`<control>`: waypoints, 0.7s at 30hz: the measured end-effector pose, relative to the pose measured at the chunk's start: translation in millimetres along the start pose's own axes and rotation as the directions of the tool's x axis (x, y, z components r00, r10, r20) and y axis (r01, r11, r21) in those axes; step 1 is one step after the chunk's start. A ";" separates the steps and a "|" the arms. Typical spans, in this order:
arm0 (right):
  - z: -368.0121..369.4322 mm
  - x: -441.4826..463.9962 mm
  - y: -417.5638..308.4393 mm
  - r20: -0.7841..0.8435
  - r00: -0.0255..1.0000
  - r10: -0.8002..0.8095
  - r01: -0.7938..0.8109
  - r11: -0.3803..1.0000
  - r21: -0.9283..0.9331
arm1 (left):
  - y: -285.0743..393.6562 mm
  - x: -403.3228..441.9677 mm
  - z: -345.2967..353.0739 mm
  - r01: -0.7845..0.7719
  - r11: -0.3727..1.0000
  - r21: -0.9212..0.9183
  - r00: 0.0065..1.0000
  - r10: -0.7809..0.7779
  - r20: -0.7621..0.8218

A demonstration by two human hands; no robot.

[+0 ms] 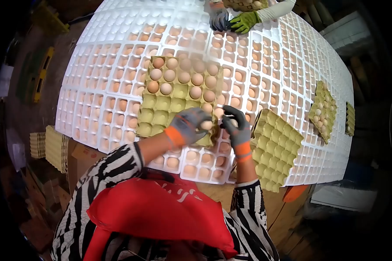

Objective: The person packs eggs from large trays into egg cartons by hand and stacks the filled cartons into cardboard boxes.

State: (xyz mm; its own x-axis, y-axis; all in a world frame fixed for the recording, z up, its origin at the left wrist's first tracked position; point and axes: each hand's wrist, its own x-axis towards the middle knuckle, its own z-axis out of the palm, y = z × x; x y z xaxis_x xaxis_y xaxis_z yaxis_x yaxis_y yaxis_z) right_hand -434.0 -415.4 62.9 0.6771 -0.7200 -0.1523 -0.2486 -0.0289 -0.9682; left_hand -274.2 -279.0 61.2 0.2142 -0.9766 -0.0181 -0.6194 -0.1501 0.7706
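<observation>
A yellow-green egg tray (175, 104) lies on top of white foam trays, with brown and pale eggs (197, 79) in its far rows and right side. Several near-left cups hold nothing. My left hand (188, 124), in a grey glove with an orange cuff, reaches over this tray, its fingers curled on an egg (206, 125) near the right edge. Just right of the tray, my right hand (239, 130), gloved alike, has an egg (234, 123) between thumb and fingers. Part of that egg is hidden by the glove.
White foam trays (203, 175) filled with eggs cover the table. An eggless pulp tray (274, 150) lies right of my right hand; another tray with eggs (322, 114) is farther right. Across the table are a co-worker's gloved hands (245, 21). Stacked trays (56, 149) stand left.
</observation>
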 end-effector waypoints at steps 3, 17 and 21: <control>33.7 19.0 -28.3 0.259 0.922 -0.289 0.380 0.540 -0.751 | -23.7 -0.2 -16.9 0.188 0.525 -0.830 0.888 -0.452 -0.085; 28.3 46.1 -32.3 0.067 0.967 -0.245 0.223 0.693 -0.686 | -39.6 48.0 -52.6 0.150 0.988 0.032 0.974 -0.142 -0.176; 42.2 69.0 1.9 0.148 0.946 -0.289 0.274 0.463 -0.843 | -80.2 -1.1 -94.5 0.386 0.372 -0.844 0.865 -0.464 0.191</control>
State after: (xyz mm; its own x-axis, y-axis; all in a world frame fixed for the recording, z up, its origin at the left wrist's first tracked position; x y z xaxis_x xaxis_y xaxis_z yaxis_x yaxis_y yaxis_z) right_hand -358.5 -435.9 42.2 0.8149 -0.5698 0.1065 -0.5137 -0.7950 -0.3227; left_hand -153.4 -251.3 59.7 0.3283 -0.8044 -0.4952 0.4894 -0.3035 0.8175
